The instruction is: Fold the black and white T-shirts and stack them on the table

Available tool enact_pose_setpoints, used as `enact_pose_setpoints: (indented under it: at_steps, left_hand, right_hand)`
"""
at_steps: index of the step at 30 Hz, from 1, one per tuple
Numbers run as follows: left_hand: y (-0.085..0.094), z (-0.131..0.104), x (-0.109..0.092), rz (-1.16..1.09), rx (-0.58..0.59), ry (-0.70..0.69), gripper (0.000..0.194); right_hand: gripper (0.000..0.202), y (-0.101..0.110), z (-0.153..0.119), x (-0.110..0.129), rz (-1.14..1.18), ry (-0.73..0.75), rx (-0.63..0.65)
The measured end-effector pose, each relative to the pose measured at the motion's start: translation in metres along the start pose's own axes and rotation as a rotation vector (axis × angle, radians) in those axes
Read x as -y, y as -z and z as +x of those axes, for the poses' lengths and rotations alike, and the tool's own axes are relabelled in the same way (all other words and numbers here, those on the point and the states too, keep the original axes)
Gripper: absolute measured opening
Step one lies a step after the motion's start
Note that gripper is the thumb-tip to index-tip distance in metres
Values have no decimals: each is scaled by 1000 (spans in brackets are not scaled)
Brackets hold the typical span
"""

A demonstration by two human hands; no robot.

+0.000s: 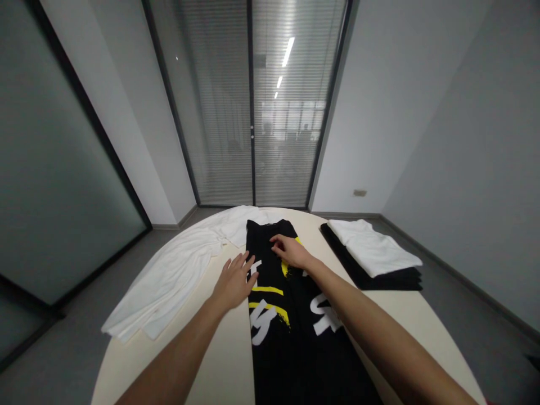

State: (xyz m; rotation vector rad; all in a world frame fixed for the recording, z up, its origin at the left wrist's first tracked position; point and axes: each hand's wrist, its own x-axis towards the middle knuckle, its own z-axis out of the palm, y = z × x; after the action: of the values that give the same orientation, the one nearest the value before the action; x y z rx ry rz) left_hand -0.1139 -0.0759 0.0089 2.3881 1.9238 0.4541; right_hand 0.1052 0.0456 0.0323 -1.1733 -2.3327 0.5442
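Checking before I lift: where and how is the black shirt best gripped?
Probably pinch the two far corners of the black shirt, left hand from the left, right hand from the right. It lies flat and lengthwise, its far end narrow, both corners uncovered.

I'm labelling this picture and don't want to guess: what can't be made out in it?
All in the head view:
- Near end of the black printed garment: cut off by the bottom edge.
- Part of its print: covered by the right forearm.
- Whether the right hand grips cloth: fingertips too small.
- Number of pieces in the dark stack: layers merge beneath the white folded cloth.
- Room beyond the blinds: blurred.
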Motion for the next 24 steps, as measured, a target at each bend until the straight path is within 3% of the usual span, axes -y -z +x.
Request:
enact_pose_setpoints:
  at_steps: [2, 6, 8, 11, 16, 24]
  left_hand:
    - [0, 0, -1, 2, -1, -2, 54]
    - [0, -1, -1, -1, 6, -4, 57]
    - [-1, -1, 0, -10, 3, -16, 59]
    - [-1, -3, 2, -21, 2, -50, 58]
    - [0, -3, 4, -25, 15, -78, 56]
    - [-4, 0, 1, 8, -3, -16, 53]
  right_hand:
    - [28, 2, -12, -6, -74, 54, -32]
    - [33, 1, -36, -17, -95, 151, 49]
    - [35, -2, -42, -17, -103, 157, 13]
    - [38, -6, -38, -6, -102, 71, -33]
    - [39, -12, -20, 14, -171, -111, 3]
    - [23, -21, -22, 7, -166, -85, -68]
